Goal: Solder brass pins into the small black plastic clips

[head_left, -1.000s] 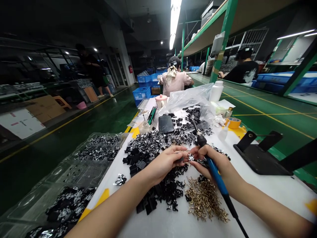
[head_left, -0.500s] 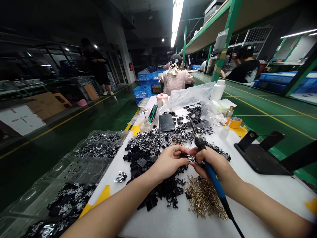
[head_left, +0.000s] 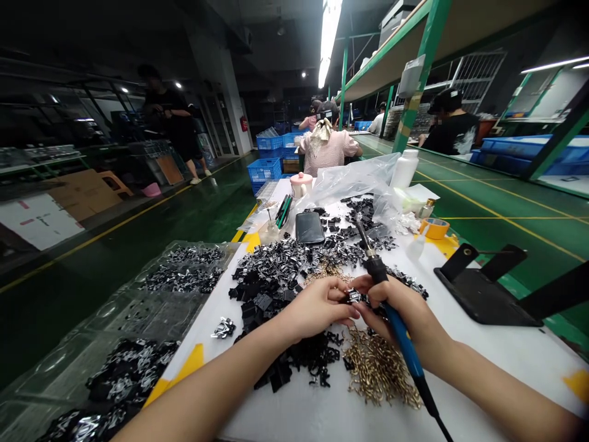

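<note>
My right hand [head_left: 411,307] is wrapped round a soldering iron [head_left: 399,331] with a blue handle, its metal tip pointing up and away from me. Between my hands is a small black part with silver metal pieces [head_left: 354,295]. The fingertips of my left hand [head_left: 317,305] pinch it from the left, and my right fingertips touch its other side. Part of it is hidden by my fingers. Just below lies a heap of bent brass-coloured pins [head_left: 381,368]. Loose black plastic parts [head_left: 262,304] and silver metal pieces [head_left: 280,261] spread across the white tabletop [head_left: 294,414] beyond my left hand.
A black iron stand [head_left: 488,291] is on the right, near orange tape [head_left: 435,228]. Farther back are a phone [head_left: 310,228], a lidded mug [head_left: 301,184], a plastic bag [head_left: 354,178] and a white bottle [head_left: 405,169]. Clear trays [head_left: 156,313] with parts sit at left. Co-workers are ahead.
The soldering iron's tip has shifted slightly right and down. My left fingers have moved a little to the right around the small part. A standing person at far left has shifted slightly left.
</note>
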The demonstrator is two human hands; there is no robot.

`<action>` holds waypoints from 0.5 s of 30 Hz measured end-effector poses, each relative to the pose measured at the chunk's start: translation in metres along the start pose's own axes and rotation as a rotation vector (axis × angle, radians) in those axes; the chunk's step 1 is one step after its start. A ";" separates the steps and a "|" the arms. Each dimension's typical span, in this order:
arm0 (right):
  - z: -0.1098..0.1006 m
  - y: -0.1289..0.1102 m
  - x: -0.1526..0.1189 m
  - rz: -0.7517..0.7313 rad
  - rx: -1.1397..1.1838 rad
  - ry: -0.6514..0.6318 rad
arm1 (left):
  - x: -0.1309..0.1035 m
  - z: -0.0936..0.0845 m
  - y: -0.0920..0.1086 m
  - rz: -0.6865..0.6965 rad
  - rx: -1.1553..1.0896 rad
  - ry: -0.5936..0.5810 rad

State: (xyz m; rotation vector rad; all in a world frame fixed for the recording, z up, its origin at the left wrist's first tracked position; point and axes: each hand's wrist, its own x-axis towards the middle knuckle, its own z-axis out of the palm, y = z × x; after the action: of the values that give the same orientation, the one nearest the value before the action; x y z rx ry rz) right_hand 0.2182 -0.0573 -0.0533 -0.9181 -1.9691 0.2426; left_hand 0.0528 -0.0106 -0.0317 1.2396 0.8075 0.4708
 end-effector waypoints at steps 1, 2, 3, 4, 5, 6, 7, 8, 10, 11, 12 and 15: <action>0.000 -0.001 0.000 -0.004 0.007 0.001 | 0.000 0.000 -0.001 0.006 -0.003 -0.014; 0.000 -0.002 -0.001 -0.010 0.008 0.002 | 0.001 0.001 -0.001 0.017 0.014 -0.017; 0.000 -0.003 -0.001 -0.019 0.008 0.001 | 0.001 0.000 0.000 0.032 0.046 -0.009; 0.001 -0.003 -0.001 -0.030 0.004 -0.001 | 0.000 -0.001 0.001 0.048 0.083 0.006; 0.001 -0.003 -0.001 -0.039 -0.002 -0.005 | 0.000 -0.002 0.002 0.064 0.112 0.023; 0.001 -0.003 -0.001 -0.043 -0.012 -0.007 | -0.001 -0.003 0.003 0.079 0.123 0.033; 0.001 -0.002 -0.001 -0.044 -0.025 -0.009 | -0.001 -0.004 0.004 0.093 0.116 0.036; 0.001 -0.002 -0.001 -0.042 -0.039 -0.009 | -0.002 -0.005 0.006 0.107 0.088 0.034; 0.000 0.000 0.001 -0.038 -0.075 0.007 | -0.003 -0.006 0.007 0.127 -0.001 0.025; 0.000 0.001 0.002 -0.042 -0.094 0.022 | -0.004 -0.007 0.008 0.130 -0.044 0.024; -0.001 0.001 0.003 -0.049 -0.114 0.039 | -0.004 -0.007 0.008 0.129 -0.082 0.029; -0.004 0.003 0.004 -0.067 -0.180 0.060 | -0.004 -0.006 0.009 0.104 -0.172 0.076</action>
State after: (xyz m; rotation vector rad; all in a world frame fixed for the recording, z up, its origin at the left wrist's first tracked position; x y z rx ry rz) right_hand 0.2218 -0.0527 -0.0497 -0.9606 -1.9849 -0.0010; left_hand 0.0460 -0.0071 -0.0229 1.1129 0.7522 0.6619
